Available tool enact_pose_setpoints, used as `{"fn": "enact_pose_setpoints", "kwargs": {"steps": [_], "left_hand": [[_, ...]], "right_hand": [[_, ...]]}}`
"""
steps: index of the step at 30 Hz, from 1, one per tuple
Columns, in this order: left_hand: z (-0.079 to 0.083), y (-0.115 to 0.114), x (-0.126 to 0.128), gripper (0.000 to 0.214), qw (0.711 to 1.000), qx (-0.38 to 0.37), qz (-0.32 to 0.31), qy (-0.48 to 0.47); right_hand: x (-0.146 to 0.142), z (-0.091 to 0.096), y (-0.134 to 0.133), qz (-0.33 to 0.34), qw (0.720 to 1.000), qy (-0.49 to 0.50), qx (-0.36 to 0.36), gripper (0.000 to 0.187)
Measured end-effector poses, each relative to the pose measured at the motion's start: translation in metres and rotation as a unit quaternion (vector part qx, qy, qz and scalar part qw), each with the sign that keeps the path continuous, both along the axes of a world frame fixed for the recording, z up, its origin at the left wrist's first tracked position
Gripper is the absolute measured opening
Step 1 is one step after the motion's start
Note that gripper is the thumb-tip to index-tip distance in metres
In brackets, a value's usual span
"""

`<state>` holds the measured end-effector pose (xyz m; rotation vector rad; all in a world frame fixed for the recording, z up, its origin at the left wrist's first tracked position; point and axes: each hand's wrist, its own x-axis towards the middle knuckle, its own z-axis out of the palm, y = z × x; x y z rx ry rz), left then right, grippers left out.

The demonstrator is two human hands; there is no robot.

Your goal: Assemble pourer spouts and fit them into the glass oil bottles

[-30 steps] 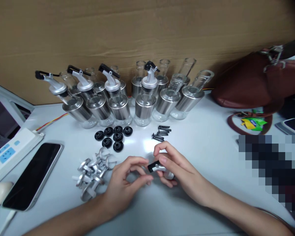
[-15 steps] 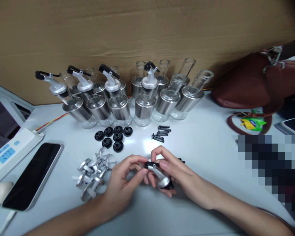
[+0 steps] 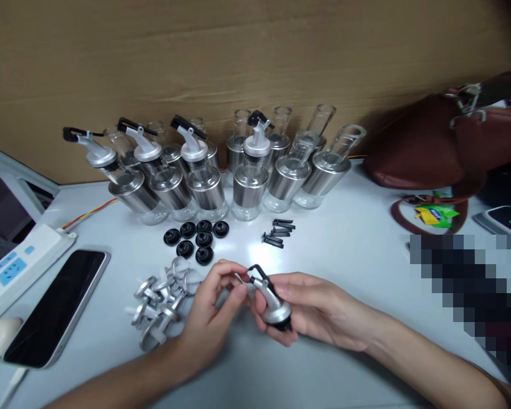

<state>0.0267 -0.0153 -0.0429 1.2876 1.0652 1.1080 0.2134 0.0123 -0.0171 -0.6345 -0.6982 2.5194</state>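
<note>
A silver pourer spout (image 3: 276,311) with a black flip lever and black stopper base is in my right hand (image 3: 310,304), whose thumb and fingers wrap round it. The lever stands raised off the spout's tip. Close by the tip is my left hand (image 3: 219,309), thumb and fingers curved and apart, holding nothing that I can see. Whether its index fingertip touches the lever is unclear. Beyond my hands lie small black levers (image 3: 276,234) and several round black stoppers (image 3: 204,239). Silver spout bodies (image 3: 164,298) are heaped left of my left hand.
Glass bottles (image 3: 250,193) with metal sleeves stand in rows at the back, some topped with pourers. A phone (image 3: 57,307) and a power strip (image 3: 15,270) lie left. A brown bag (image 3: 417,142) and a green-yellow packet (image 3: 436,216) are at right.
The black lever has swung up from the spout's tip. My left fingers have come off the tip, and my right hand has shifted its grip on the pourer spout.
</note>
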Motion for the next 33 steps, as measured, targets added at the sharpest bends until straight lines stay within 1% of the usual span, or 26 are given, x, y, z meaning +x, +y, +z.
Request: {"fn": "enact_pose_setpoints", "kwargs": {"steps": [2,5,10,13,16,18,19,20,22,23,24,25,26,28,30,33], "left_hand": [[-0.001,0.000,0.001,0.008,0.999,-0.035,-0.009,-0.016],[-0.001,0.000,0.002,0.015,0.998,-0.059,-0.018,-0.027],[0.000,-0.001,0.002,0.023,0.997,-0.081,-0.014,-0.007],[0.001,0.000,0.003,0.028,0.997,-0.079,-0.015,0.006],[0.002,0.001,0.004,0.031,0.997,-0.077,-0.013,0.017],[0.003,0.001,0.005,0.032,0.997,-0.076,-0.013,0.018],[0.004,0.001,0.005,0.033,0.997,-0.075,-0.014,0.018],[0.004,0.001,0.005,0.034,0.997,-0.073,-0.016,0.019],[0.004,0.001,0.005,0.034,0.997,-0.067,-0.021,0.020],[0.004,0.001,0.005,0.034,0.997,-0.063,-0.024,0.021],[0.004,0.001,0.005,0.034,0.998,-0.060,-0.026,0.022],[0.004,0.001,0.005,0.034,0.998,-0.056,-0.028,0.022],[0.004,0.001,0.005,0.033,0.998,-0.052,-0.029,0.023],[0.003,0.001,0.005,0.032,0.998,-0.047,-0.030,0.023],[0.002,0.001,0.005,0.031,0.998,-0.043,-0.034,0.024],[0.002,0.000,0.006,0.028,0.998,-0.042,-0.041,0.024]], "right_hand": [[0.000,0.001,0.001,-0.036,0.999,0.016,0.007,0.030],[0.001,0.006,0.004,-0.073,0.996,0.033,0.031,0.027],[0.002,0.015,0.002,-0.078,0.991,0.040,0.098,0.031],[0.004,0.020,0.001,-0.110,0.981,0.011,0.158,0.032],[0.008,0.023,0.003,-0.164,0.957,-0.038,0.238,0.031],[0.013,0.026,0.007,-0.208,0.926,-0.078,0.305,0.029],[0.016,0.028,0.009,-0.232,0.903,-0.102,0.347,0.029],[0.018,0.030,0.013,-0.260,0.873,-0.129,0.392,0.029],[0.022,0.037,0.024,-0.326,0.795,-0.187,0.476,0.026],[0.023,0.042,0.032,-0.364,0.754,-0.210,0.506,0.024],[0.022,0.046,0.041,-0.408,0.713,-0.225,0.524,0.022],[0.021,0.051,0.051,-0.447,0.682,-0.230,0.531,0.021],[0.019,0.056,0.062,-0.476,0.663,-0.221,0.534,0.018],[0.012,0.063,0.084,-0.516,0.641,-0.205,0.531,0.015],[0.004,0.065,0.105,-0.528,0.632,-0.200,0.531,0.014],[-0.006,0.057,0.129,-0.533,0.632,-0.199,0.526,0.017]]}}
